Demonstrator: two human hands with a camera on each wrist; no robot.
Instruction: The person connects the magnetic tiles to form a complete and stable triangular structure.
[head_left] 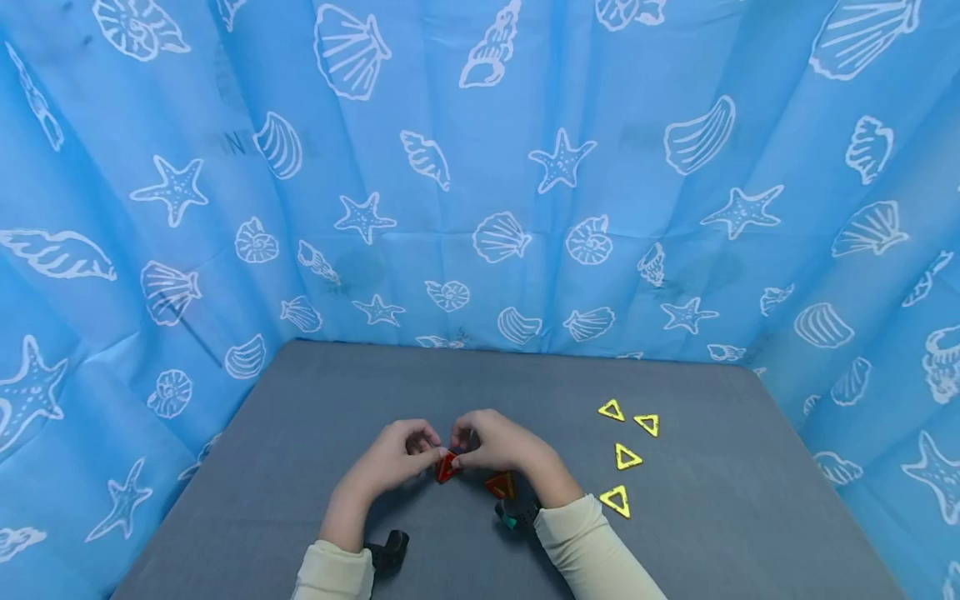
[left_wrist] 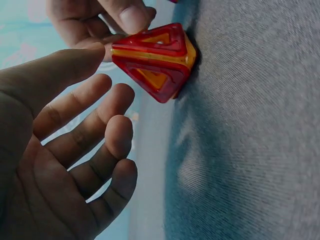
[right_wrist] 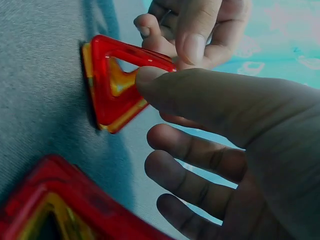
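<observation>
With the right hand point(head_left: 497, 442) pinching the red pyramid point(head_left: 446, 468) and the left hand point(head_left: 393, 457) loose at its tip, best steady it squarely on the worktop point(head_left: 330, 392).

Grey tabletop point(head_left: 300, 417) — blue seashell-print curtain point(head_left: 480, 183) behind

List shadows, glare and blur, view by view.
Head: soft shadows on the gray table beside the left hand and right hand; left wrist: a bluish shadow, small glints on the red-and-yellow block, the curtain washed out and blurred; right wrist: the nearer red triangle looks soft.
</observation>
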